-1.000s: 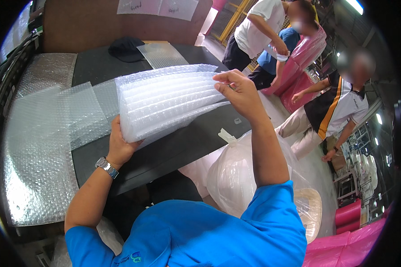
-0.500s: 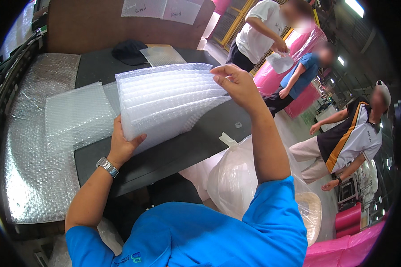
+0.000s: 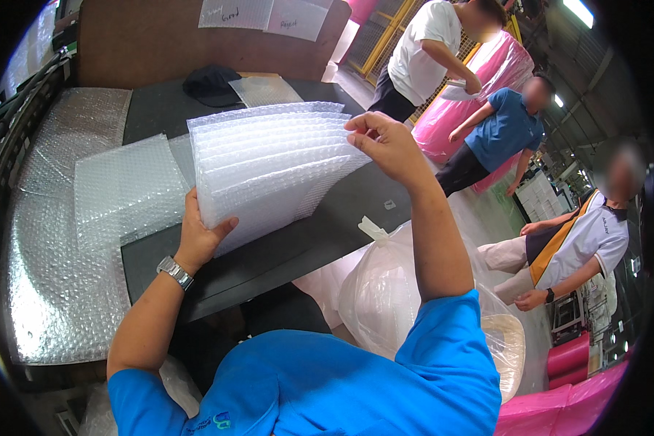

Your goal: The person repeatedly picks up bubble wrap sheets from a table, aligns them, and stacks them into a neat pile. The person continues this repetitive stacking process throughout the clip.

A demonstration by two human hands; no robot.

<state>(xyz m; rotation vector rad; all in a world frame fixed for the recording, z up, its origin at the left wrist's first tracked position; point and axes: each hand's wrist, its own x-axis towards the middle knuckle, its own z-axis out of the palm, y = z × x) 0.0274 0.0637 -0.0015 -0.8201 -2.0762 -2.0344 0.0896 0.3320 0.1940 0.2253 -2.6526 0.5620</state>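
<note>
A fanned stack of bubble-wrap bags (image 3: 269,163), whitish and translucent, is held up above the dark table. My left hand (image 3: 202,231) grips its lower left corner, thumb on the front and fingers behind. At the upper right corner, my right hand (image 3: 386,145) pinches the edge of the bags between thumb and fingertips. The layers stand apart like pages along the top and right side. How many layers the right fingertips hold is hidden.
A flat bubble-wrap piece (image 3: 127,185) lies on the table (image 3: 269,265), left of the stack. Beyond are a dark cap (image 3: 209,83) and another bubble-wrap piece (image 3: 267,92). A large bubble-wrap sheet (image 3: 58,291) covers the left side. A tied clear bag (image 3: 381,283) stands right. Several people are nearby.
The layers have shifted, with more edges spread near my right fingertips. My left hand keeps its grip. The people at the right have moved.
</note>
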